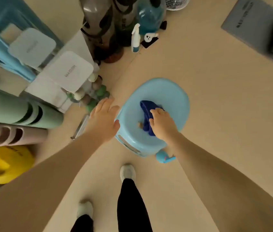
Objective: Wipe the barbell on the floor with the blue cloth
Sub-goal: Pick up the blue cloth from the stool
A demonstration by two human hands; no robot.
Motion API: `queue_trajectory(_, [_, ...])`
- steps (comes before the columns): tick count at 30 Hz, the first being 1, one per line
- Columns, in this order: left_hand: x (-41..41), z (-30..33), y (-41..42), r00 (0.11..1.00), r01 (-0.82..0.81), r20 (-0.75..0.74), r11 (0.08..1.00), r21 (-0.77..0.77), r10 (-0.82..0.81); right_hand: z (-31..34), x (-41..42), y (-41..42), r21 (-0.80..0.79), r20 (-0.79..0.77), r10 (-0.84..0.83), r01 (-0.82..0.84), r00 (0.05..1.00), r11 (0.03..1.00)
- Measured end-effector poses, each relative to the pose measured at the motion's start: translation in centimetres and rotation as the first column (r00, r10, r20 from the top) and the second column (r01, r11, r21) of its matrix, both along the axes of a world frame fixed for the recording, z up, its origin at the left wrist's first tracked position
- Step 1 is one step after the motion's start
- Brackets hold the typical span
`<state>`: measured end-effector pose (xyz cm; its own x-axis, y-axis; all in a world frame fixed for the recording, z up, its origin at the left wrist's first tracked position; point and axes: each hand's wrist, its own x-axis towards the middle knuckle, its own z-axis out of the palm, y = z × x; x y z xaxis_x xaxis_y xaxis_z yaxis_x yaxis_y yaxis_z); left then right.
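From the head view, the right hand [163,124] reaches down onto the blue cloth [146,114], fingers curled on it, the cloth lying crumpled on a light blue stool [169,94]. The left hand [104,119] hovers with fingers spread, holding nothing, beside the stool. The barbell [80,127] lies on the floor [216,97] under the left forearm.

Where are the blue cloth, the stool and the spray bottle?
blue cloth [146,108]: head view, on its upper fold, above the right hand.
stool [169,92]: head view, on the bare far part of its seat.
spray bottle [135,41]: head view, on its white body.
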<state>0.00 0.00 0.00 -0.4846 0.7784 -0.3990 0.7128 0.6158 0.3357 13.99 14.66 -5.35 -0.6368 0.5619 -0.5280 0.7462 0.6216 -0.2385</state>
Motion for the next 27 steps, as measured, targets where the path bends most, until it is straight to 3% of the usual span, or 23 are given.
queue_trajectory(4, [0.0, -4.5, -0.1, 0.992, -0.115, 0.049, 0.993, -0.034, 0.117, -5.5, -0.9, 1.0, -0.059, 0.039, -0.188, 0.19, 0.981, 0.98])
queue_trajectory(9, [0.0, -7.6, -1.8, 0.979, -0.178, 0.09, 0.983, -0.037, 0.18, -7.6, -1.4, 1.5, 0.012, -0.116, -0.308, 0.311, 0.944, 0.95])
queue_trajectory(15, [-1.9, -4.6, -4.1, 0.958, -0.232, 0.17, 0.972, -0.02, 0.232, -3.1, -4.6, 0.1, -0.419, -0.188, -0.382, 0.277, 0.905, 0.864])
queue_trajectory(18, [-3.7, -2.2, -6.3, 0.92, -0.339, 0.238, 0.936, 0.088, 0.311, 0.6, -8.4, -3.5, -0.521, -0.245, -0.231, 0.073, 0.942, 0.85])
queue_trajectory(22, [-5.9, -0.2, -11.5, 0.808, -0.559, 0.339, 0.808, 0.184, 0.482, 3.9, -13.4, -10.3, -0.598, -0.294, 0.062, -0.234, 0.954, 0.766])
queue_trajectory(24, [-6.8, 0.0, -15.0, 0.7, -0.68, 0.435, 0.715, 0.163, 0.567, 4.1, -15.3, -13.8, -0.618, -0.34, 0.141, -0.334, 0.93, 0.712])
queue_trajectory(26, [-7.6, -0.5, -19.0, 0.548, -0.788, 0.573, 0.606, 0.109, 0.609, 3.9, -16.7, -17.0, -0.663, -0.311, 0.17, -0.341, 0.935, 0.667])
queue_trajectory(27, [-7.9, -1.0, -21.1, 0.517, -0.802, 0.601, 0.59, 0.092, 0.609, 3.7, -17.4, -18.4, -0.689, -0.278, 0.186, -0.331, 0.942, 0.644])
